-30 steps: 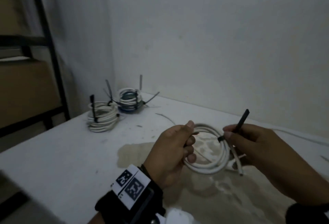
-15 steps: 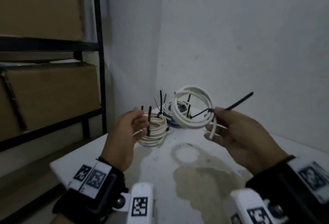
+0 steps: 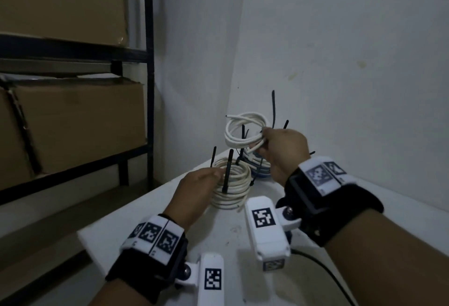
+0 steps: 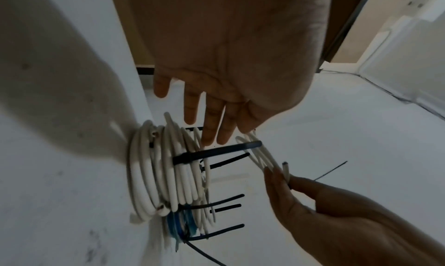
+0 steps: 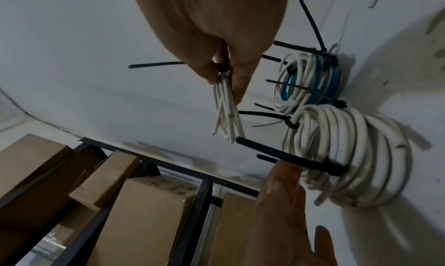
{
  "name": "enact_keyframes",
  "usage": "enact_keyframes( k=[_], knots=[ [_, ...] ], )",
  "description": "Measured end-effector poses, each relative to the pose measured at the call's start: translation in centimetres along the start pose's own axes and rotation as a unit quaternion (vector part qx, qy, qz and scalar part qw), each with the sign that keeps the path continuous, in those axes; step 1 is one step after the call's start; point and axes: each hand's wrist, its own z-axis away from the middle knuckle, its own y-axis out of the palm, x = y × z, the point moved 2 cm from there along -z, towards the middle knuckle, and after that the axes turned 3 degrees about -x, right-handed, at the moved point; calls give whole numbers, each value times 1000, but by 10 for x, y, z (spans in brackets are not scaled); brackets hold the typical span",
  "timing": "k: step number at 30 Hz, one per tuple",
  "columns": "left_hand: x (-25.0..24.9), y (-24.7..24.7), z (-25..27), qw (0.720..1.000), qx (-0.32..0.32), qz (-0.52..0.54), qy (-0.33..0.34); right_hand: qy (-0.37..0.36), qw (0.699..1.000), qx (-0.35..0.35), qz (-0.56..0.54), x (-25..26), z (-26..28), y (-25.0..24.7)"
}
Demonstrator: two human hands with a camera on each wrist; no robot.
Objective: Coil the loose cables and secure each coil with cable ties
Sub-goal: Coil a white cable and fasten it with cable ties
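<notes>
Cable coil, small, white and already cinched with a black cable tie, hung in the air at mid-frame, pinched at its tied edge by the right hand. Nearer, lower centre, the left hand had its fingers straight and relaxed, holding nothing, its fingertips at the rim of the large white coil on the white surface. Just behind that stood the blue-and-white coil, and at far left the shelf with boxes. Judging by this, the step was stacking the finished bundle with the others; next it needed lowering beside them and letting go. Half a second earlier the held coil was lower in frame and the left hand short of the big coil.
</notes>
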Motion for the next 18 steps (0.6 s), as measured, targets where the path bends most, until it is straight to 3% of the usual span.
enact_keyframes(
  k=[5,13,18],
  knots=[
    [8,0,-1,999,25,26,-8,61,993,29,-95,-13,1,11],
    [10,-1,-3,998,17,51,-9,74,985,37,-152,-18,18,12],
    [9,-1,-2,998,15,58,-15,36,976,45,-208,-17,25,11]
  ],
)
